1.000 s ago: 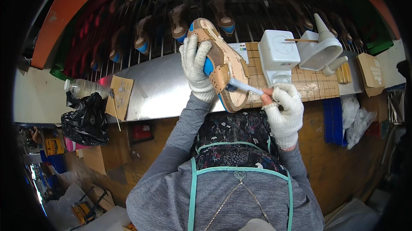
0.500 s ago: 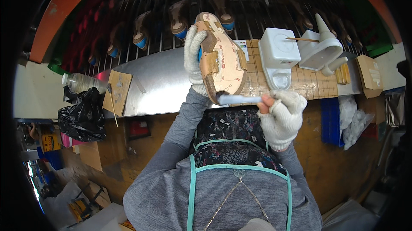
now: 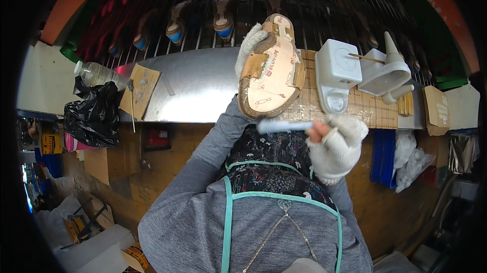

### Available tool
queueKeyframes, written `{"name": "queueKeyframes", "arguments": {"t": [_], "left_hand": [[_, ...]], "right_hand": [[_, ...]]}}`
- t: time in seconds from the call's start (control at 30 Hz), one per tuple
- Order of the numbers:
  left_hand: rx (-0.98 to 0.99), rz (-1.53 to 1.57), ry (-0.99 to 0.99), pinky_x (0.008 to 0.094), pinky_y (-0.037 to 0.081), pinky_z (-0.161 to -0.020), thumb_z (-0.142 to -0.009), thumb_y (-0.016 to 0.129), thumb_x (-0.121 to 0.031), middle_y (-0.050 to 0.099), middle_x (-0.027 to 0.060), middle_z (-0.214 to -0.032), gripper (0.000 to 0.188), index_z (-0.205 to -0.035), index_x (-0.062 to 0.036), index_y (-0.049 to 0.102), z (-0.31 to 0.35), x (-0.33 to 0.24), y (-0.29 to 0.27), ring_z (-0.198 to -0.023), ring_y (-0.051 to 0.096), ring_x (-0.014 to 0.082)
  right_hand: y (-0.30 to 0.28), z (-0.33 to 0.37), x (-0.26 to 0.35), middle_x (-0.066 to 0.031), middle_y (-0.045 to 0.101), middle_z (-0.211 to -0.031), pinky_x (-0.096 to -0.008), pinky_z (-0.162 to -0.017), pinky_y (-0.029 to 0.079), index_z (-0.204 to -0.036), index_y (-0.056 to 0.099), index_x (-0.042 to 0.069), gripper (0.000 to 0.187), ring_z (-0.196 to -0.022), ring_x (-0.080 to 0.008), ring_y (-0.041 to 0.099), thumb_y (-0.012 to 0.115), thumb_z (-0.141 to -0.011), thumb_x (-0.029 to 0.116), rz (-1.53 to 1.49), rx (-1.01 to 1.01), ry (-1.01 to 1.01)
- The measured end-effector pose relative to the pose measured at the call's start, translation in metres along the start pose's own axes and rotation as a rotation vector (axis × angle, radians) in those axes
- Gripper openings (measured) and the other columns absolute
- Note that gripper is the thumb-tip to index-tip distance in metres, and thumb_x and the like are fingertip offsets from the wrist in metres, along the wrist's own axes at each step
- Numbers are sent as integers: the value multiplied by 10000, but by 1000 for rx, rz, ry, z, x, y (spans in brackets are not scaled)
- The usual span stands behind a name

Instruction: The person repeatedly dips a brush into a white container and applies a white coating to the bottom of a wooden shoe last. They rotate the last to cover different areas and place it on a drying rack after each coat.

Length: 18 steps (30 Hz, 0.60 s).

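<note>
My left hand [image 3: 248,48], in a white knit glove, grips a sandal [image 3: 276,72] from its left side and holds it over the front of the bench. The pale, printed underside is turned up, with tan strap ends folded onto it and a brown rim. Most of the left fingers are hidden behind the sandal. In my right hand [image 3: 336,146], gloved with bare fingertips, is a brush with a pale handle [image 3: 286,126]. Its blurred dark head lies close to the sandal's near edge; whether they touch I cannot tell.
Beyond the metal bench top [image 3: 195,88], several shoes hang along a rack [image 3: 200,24]. A white dispenser [image 3: 339,62] and a white holder with a cone [image 3: 390,70] stand on cardboard at right. At left are a black plastic bag [image 3: 94,118], a clear bottle [image 3: 96,72] and a cardboard piece [image 3: 142,90] with a stick.
The sandal has tilted, its far end swinging right, and more of its near rim shows. The brush, earlier on the sandal's near rim, has come slightly lower with my right hand.
</note>
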<state>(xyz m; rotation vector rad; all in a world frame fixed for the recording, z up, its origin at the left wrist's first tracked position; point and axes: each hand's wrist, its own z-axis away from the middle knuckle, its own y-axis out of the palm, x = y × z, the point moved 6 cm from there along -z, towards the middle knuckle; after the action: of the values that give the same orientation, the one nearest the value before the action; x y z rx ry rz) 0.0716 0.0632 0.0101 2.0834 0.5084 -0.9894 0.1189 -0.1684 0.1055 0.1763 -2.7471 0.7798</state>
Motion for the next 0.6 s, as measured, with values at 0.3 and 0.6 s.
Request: {"name": "queueKeyframes", "arguments": {"t": [0.3, 0.6], "left_hand": [[172, 394, -197, 419, 385, -1199, -856, 817, -302, 403, 143, -1553, 859, -1540, -65, 354, 10, -12, 13, -1445, 414, 264], [168, 230, -144, 422, 362, -1216, -903, 766, -372, 336, 160, -1604, 854, -1552, -39, 322, 11, -18, 20, -1466, 387, 271]], "right_hand": [[-4, -10, 6, -28, 684, -965, -380, -798, 389, -956, 785, 148, 362, -845, -206, 632, 916, -619, 158, 56, 12, -68], [-4, -3, 3, -49, 672, -1010, -383, -796, 396, -923, 768, 131, 342, -827, -210, 634, 926, -620, 155, 101, -11, -12]]}}
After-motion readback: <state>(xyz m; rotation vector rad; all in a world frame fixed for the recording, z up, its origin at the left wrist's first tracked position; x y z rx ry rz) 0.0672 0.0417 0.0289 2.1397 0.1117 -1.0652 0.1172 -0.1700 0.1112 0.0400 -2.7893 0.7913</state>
